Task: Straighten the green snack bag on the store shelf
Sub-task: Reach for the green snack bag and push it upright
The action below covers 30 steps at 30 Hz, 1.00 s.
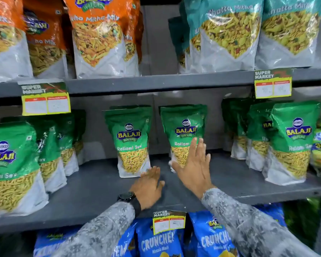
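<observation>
On mid shelf (100, 184): R hand (193, 171) flat, fingers spread, overlapping front of Ratlami Sev bag (183, 127); contact unclear. L hand (149, 188) open, lower left of it.

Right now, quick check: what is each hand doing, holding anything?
Left hand: open, fingers spread, holding nothing, low beside a green snack bag.
Right hand: open, flat in front of another green bag; contact unclear.

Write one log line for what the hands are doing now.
left hand: open, by left bag | right hand: open, at right bag | bags: upright
</observation>
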Motion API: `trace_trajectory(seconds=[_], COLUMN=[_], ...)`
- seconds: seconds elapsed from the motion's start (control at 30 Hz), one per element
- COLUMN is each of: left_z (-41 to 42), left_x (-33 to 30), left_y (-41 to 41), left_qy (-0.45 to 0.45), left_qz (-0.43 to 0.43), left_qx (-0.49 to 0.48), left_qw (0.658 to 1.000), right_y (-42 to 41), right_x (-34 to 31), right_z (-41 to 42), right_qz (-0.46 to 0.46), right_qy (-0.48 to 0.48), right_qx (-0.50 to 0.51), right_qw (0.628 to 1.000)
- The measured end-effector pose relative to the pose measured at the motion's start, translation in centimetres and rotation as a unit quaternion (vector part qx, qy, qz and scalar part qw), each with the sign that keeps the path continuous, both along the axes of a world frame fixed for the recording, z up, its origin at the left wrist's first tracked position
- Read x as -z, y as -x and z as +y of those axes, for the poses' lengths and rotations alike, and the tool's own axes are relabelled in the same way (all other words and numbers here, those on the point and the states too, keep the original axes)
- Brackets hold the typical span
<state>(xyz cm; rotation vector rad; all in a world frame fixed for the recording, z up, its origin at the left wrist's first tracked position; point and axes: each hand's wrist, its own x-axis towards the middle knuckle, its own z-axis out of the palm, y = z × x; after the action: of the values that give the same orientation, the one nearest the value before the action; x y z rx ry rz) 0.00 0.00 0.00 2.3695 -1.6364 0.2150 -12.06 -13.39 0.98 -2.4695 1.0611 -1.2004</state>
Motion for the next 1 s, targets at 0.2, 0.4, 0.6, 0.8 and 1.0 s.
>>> trace_trajectory(seconds=[0.2,0.4,0.6,0.8,1.0], left_z=[-2.4,-2.7,-2.8,-2.9,-2.8], left_x=[1.6,2.2,2.6,2.7,2.6], left_y=[-1.2,-1.5,-1.8,-1.9,-1.7], left_qy=[-0.037,-0.057,-0.054,-0.062,-0.065], left_qz=[0.067,0.044,0.033,0.035,0.039], left_qx=[-0.009,0.012,0.017,0.014,0.013], left_qw=[0.997,0.997,0.998,0.997,0.997], right_y=[-6.5,-8.7,-9.1,-9.7,-9.5], right_x=[-0.2,0.3,1.8,2.2,2.1], right_z=[-1.9,-3.8,-5.4,-5.7,-5.1], right_qz=[-0.199,-0.244,-0.227,-0.218,-0.216], right_qy=[-0.162,-0.18,-0.145,-0.118,-0.114], right_qx=[0.071,0.134,0.133,0.14,0.155], right_qw=[0.964,0.944,0.954,0.959,0.957])
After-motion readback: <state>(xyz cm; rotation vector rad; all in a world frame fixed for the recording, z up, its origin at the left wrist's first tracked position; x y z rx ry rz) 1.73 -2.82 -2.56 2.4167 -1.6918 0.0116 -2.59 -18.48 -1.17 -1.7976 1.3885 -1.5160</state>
